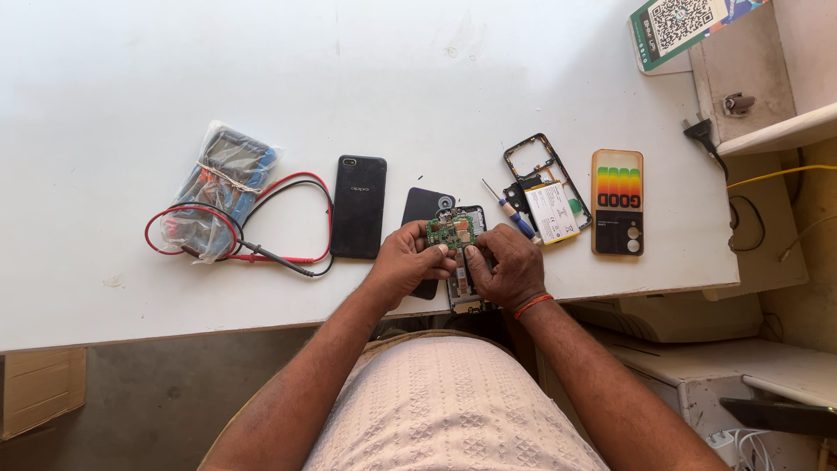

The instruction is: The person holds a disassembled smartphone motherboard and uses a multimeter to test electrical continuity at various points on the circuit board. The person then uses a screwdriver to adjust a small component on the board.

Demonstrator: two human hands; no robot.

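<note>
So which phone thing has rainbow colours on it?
The phone case lying farthest right on the white table. Its back has rainbow stripes; the other phones are plain black.

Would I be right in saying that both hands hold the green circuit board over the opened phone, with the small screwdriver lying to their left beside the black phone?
Not quite. In the head view the screwdriver lies to the right of the hands, beside the bare phone frame. The rest stands: the left hand and right hand hold the green circuit board over the opened phone.
</note>
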